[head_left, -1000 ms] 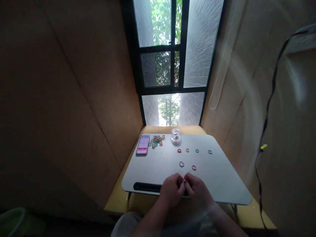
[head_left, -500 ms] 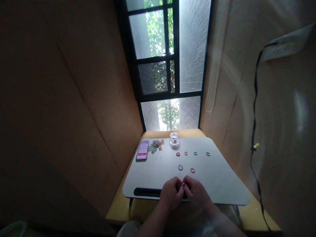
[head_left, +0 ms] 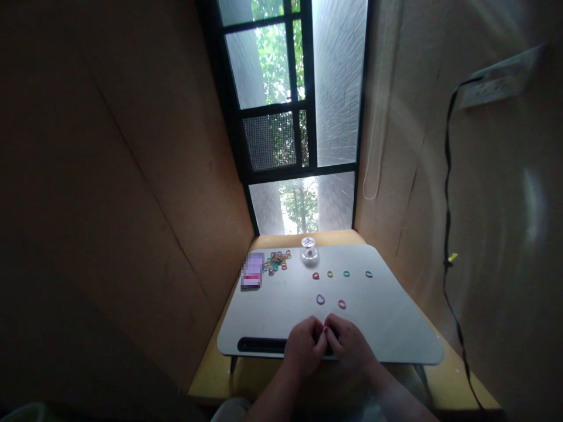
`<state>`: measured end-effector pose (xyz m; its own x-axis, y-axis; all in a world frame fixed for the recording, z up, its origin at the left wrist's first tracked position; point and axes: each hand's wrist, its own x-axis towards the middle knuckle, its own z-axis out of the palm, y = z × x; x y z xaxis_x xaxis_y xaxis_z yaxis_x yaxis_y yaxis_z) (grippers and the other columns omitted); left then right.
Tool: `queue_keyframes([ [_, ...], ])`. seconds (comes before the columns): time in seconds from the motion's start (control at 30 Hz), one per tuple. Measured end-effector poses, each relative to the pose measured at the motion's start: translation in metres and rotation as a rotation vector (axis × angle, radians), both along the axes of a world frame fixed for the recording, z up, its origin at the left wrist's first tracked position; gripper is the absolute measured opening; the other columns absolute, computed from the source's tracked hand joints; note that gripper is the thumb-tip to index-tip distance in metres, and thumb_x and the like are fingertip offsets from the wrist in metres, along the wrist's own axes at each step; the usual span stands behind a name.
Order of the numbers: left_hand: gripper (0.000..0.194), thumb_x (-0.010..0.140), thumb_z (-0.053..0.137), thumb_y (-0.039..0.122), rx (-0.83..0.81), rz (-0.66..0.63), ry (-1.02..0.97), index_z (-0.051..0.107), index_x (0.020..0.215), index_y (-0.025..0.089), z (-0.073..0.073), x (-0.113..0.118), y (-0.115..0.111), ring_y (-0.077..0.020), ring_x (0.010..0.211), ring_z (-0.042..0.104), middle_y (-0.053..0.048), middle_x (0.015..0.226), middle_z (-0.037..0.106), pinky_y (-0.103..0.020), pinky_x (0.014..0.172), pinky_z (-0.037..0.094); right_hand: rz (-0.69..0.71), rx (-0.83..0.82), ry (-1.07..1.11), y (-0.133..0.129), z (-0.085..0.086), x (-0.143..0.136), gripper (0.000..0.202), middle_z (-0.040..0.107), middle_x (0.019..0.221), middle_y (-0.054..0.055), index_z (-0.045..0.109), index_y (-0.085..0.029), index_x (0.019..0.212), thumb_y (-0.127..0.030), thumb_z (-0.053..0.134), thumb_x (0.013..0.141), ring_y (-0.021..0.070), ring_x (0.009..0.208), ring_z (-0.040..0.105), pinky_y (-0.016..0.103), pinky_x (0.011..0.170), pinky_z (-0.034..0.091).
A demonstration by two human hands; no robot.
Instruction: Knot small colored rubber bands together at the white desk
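My left hand point(head_left: 304, 346) and my right hand point(head_left: 347, 341) meet above the front edge of a white lap table point(head_left: 272, 310). Both are closed, thumbs and forefingers pinched together at the fingertips. Between them shows a tiny red band point(head_left: 326, 330), mostly covered by the fingers. Just beyond my hands lie a purple hair band point(head_left: 321, 299) and a pink hair band point(head_left: 342, 304). Farther back is a row with a red band point(head_left: 315, 275), an orange band point(head_left: 329, 274), a green band point(head_left: 346, 274) and a dark teal band point(head_left: 368, 274).
A pile of coloured bands point(head_left: 276, 261) lies at the back left beside a phone point(head_left: 252, 271) with a blurred screen. A clear round container point(head_left: 309, 252) stands at the back. A black slot point(head_left: 261, 344) runs along the front edge. A black cable point(head_left: 447, 205) hangs at right.
The view has shifted slightly. My hands keep the same pinched pose, and the bands on the table stay where they were.
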<state>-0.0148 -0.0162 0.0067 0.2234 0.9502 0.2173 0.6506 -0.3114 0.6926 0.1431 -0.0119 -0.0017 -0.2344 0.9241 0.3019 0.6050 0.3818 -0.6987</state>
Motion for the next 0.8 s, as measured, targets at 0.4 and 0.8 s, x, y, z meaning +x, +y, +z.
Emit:
queue_keyframes([
  [0.4, 0.012, 0.085, 0.053, 0.027, 0.011, 0.004, 0.024, 0.057, 0.077, 0.019, -0.0033, 0.0003, 0.0002, -0.0119, 0.064, 0.050, 0.002, 0.070, 0.060, -0.024, 0.060, 0.032, -0.011, 0.010, -0.021, 0.0006, -0.0024, -0.0004, 0.015, 0.060, 0.069, 0.000, 0.050, -0.021, 0.073, -0.023, 0.044, 0.086, 0.0154, 0.065, 0.053, 0.026, 0.062, 0.036],
  [0.8, 0.014, 0.087, 0.052, 0.029, 0.004, -0.017, 0.020, 0.059, 0.079, 0.019, 0.0025, 0.0003, -0.0028, -0.0125, 0.064, 0.051, 0.001, 0.071, 0.060, -0.025, 0.060, 0.033, -0.024, 0.008, -0.025, -0.0004, 0.0040, -0.0001, 0.013, 0.060, 0.067, -0.001, 0.053, -0.021, 0.073, -0.022, 0.046, 0.084, 0.0143, 0.062, 0.053, 0.025, 0.060, 0.034],
])
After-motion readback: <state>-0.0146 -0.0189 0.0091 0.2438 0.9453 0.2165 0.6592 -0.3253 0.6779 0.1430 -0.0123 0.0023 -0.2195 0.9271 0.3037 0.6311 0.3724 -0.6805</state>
